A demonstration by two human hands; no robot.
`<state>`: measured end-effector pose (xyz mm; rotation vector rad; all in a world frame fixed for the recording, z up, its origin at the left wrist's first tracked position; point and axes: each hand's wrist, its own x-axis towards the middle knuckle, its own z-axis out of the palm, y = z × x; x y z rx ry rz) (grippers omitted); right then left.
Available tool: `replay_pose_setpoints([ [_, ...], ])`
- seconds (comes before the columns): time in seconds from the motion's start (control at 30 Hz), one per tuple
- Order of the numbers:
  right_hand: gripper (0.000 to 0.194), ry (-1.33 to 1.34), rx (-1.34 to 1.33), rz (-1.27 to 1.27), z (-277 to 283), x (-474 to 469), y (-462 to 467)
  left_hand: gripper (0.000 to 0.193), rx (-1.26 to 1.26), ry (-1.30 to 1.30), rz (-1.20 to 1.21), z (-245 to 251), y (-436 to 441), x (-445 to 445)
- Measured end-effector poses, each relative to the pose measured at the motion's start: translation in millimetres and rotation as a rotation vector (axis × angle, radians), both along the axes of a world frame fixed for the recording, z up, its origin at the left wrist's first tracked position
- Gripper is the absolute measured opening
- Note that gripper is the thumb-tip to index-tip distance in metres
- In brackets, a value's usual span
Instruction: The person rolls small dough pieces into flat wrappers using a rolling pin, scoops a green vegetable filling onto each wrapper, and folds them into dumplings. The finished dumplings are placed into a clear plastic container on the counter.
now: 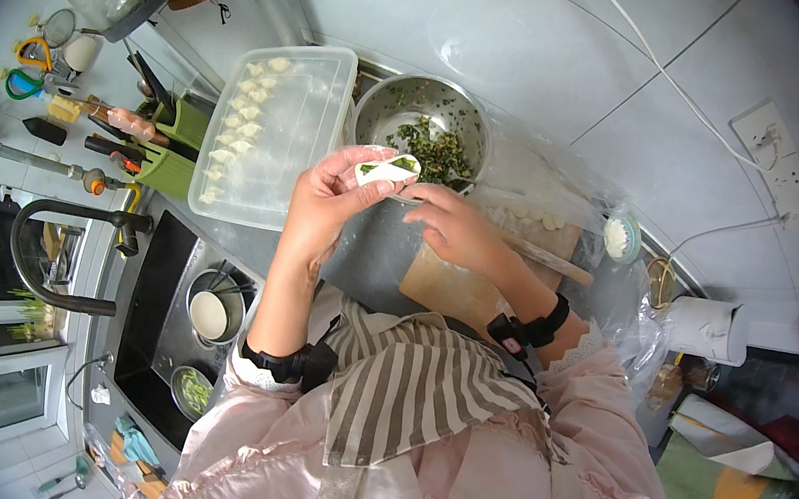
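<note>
My left hand (335,188) pinches a partly folded dumpling (388,171), a white wrapper with green filling showing through its gaps. My right hand (451,228) hovers just beside it, fingers apart and holding nothing; whether a fingertip touches the wrapper I cannot tell. Behind both hands stands a steel bowl (382,107) with chopped green filling (439,150) in it. To the left, a translucent plastic tray (280,181) carries rows of folded dumplings (245,127). Under my right forearm lies a wooden board (433,280) with a rolling pin (549,260) and small dough pieces (536,216).
A sink (165,279) with pots and a bowl of cut greens (192,390) lies at left, below a black faucet (72,209). Green knife holders (172,163) stand behind it. Clear plastic film (546,167) and a small cup of white powder (620,238) are at right.
</note>
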<state>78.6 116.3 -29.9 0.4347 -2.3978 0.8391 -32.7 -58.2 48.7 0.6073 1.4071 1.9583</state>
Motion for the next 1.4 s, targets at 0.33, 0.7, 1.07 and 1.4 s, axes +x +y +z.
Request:
replay_pose_setpoints([
  [0.33,0.04,0.261,-0.357,-0.118,74.6,6.1,9.5,0.03,0.014,-0.003,-0.104,14.2,12.1,5.2],
  [0.7,0.037,0.232,-0.371,-0.134,73.3,-0.6,14.1,0.031,-0.003,0.01,-0.157,16.5,23.5,2.9],
  [1.07,0.022,0.239,-0.318,-0.188,75.0,5.2,18.3,0.03,0.013,-0.021,-0.154,12.9,30.3,5.6],
  [1.4,0.018,0.059,-0.568,-0.108,79.9,7.7,20.1,0.028,0.018,0.053,-0.159,6.8,29.9,7.1],
])
